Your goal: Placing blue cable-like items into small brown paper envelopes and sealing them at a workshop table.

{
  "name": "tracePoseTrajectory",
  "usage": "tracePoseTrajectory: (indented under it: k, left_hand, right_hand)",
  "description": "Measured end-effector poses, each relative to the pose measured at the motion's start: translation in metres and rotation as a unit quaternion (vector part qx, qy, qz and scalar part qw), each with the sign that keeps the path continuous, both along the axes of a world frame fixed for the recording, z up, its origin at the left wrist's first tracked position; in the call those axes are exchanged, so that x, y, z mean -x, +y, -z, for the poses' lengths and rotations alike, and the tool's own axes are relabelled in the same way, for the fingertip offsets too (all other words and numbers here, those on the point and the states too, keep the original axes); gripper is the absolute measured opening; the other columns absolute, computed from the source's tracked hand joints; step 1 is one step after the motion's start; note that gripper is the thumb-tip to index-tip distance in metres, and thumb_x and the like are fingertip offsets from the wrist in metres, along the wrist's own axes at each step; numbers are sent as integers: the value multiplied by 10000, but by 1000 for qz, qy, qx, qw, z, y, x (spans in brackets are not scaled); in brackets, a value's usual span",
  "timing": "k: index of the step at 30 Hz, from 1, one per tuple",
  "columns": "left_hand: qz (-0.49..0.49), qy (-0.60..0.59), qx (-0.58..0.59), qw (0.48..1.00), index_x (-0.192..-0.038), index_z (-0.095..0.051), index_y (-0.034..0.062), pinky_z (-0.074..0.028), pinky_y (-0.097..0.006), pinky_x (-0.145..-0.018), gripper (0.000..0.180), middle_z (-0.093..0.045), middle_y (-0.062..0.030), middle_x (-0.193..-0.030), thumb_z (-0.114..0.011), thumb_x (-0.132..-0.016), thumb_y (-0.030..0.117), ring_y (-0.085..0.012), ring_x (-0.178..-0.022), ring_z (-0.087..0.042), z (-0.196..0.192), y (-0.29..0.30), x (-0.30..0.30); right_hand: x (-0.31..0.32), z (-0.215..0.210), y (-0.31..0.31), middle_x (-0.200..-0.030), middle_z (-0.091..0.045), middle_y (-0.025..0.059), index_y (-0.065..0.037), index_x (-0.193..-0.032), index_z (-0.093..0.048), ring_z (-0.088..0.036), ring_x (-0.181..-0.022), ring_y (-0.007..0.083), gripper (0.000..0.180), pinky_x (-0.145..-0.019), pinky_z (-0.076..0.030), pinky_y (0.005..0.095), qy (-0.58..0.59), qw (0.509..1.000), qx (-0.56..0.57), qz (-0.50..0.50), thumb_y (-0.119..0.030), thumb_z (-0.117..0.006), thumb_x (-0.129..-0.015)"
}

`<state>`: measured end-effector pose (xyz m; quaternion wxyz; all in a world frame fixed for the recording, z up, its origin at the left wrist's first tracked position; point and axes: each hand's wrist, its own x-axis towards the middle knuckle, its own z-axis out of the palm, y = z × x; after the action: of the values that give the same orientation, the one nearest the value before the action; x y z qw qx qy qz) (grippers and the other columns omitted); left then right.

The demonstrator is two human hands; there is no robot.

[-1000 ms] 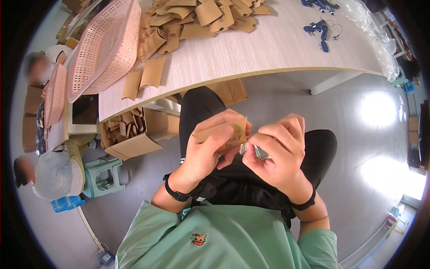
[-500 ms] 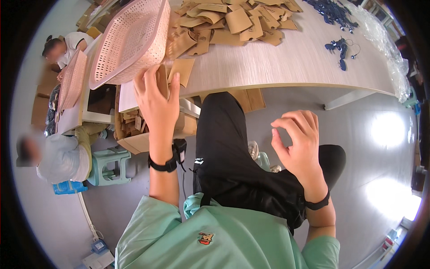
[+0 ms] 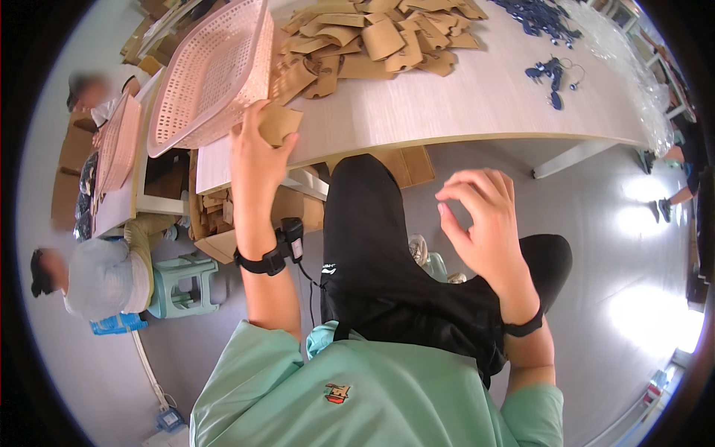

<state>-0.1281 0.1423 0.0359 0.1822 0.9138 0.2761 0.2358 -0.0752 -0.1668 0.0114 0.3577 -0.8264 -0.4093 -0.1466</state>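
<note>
My left hand (image 3: 258,153) reaches over the table's near edge, its thumb and fingers around a flat brown cardboard sleeve (image 3: 281,124) with a curved edge. Part of the sleeve is hidden by the fingers. My right hand (image 3: 484,223) hangs in the air above my right thigh. Its fingers are loosely curled, thumb tip close to the index tip, with nothing visible in between. Beyond my left hand lies a heap of similar brown cardboard sleeves (image 3: 383,41). A pink perforated basket (image 3: 249,93) stands on the table against my left fingertips.
Dark blue corded earphones (image 3: 551,74) lie on the table (image 3: 462,108) at the right, more behind them. Clear bubble wrap (image 3: 640,97) covers its right end. Under the table is a cardboard box (image 3: 231,242). Two people sit at the left, near a pale green stool (image 3: 182,287).
My left hand has closed in on the cardboard sleeve beside the basket. My right hand stays raised, nearly unchanged. The view has shifted slightly. A person's legs now show at the far right.
</note>
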Motion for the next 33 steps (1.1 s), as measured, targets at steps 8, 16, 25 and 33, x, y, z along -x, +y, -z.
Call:
tracePoseTrajectory:
  k: [8,16,25,33]
  left_hand:
    - [169,-28,166,971,-1311,-506,48,-499,-320,-861,652,-634,-150,-1146,-779,-719,28,-220,-1036,-617,0,13,20]
    - [160,-20,644,748,-1430,-404,114,-545,-369,-833,696,-527,-161,-1321,-725,-815,161,-246,-1105,-584,87,18,96]
    - [-53,-116,766,631,-1384,-455,82,-444,-435,-982,419,-578,-59,-1293,-530,-989,197,-241,-1149,-569,272,66,-69]
    - [231,244,316,887,-1449,-404,51,-404,-360,-1054,570,-547,-106,-1357,-544,-961,310,-238,-1256,-513,269,60,-81]
  right_hand:
    - [-83,2,-22,-1115,-600,41,-138,-937,-667,-535,-1100,260,182,-943,-395,421,-136,987,-23,79,-182,-719,-768]
    - [-126,27,-7,-1276,-506,137,-115,-1246,-584,-437,-1224,326,560,-1044,-326,451,-171,967,49,185,-435,-688,-798]
    - [-121,25,-1,-1268,-527,120,-122,-1204,-628,-443,-1223,291,526,-1039,-314,434,-157,964,78,199,-460,-675,-803]
    - [-123,21,7,-1278,-520,129,-122,-1208,-632,-430,-1233,305,550,-1044,-307,452,-120,967,102,199,-490,-671,-800]
